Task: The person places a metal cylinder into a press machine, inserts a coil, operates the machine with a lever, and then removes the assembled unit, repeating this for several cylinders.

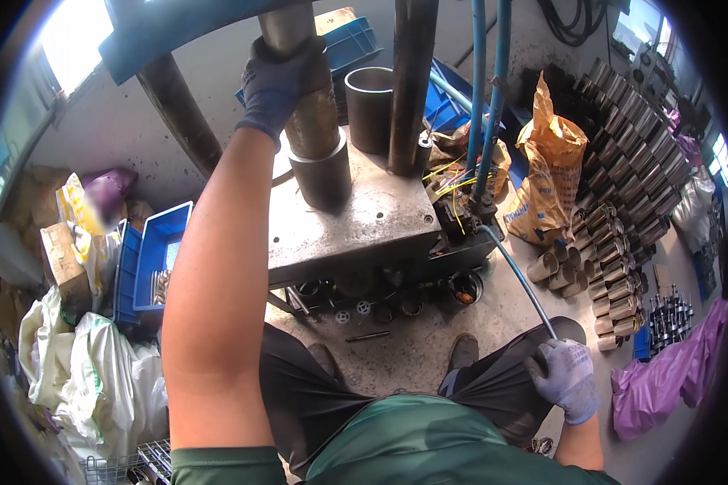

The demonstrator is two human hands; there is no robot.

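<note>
My left hand (273, 87), in a dark blue-grey work glove, reaches up and wraps round a shiny metal cylinder (314, 128) under the press ram (288, 26). The cylinder's lower end meets a wider dark metal sleeve (322, 179) standing upright on the steel press table (356, 230). Whether it sits inside that sleeve is hard to make out. My right hand (566, 378), in a grey glove, is closed round the end of a long blue-grey lever (519, 271) beside my right knee. The lever runs up to a valve block (479, 208) at the table's right side.
A dark hollow cylinder (370, 109) and a thick press column (413, 89) stand behind the sleeve. Blue pipes (485, 97) rise on the right, near a brown paper sack (548, 162) and stacked metal tubes (635, 153). Blue bins (162, 242) and white sacks (81, 372) lie left.
</note>
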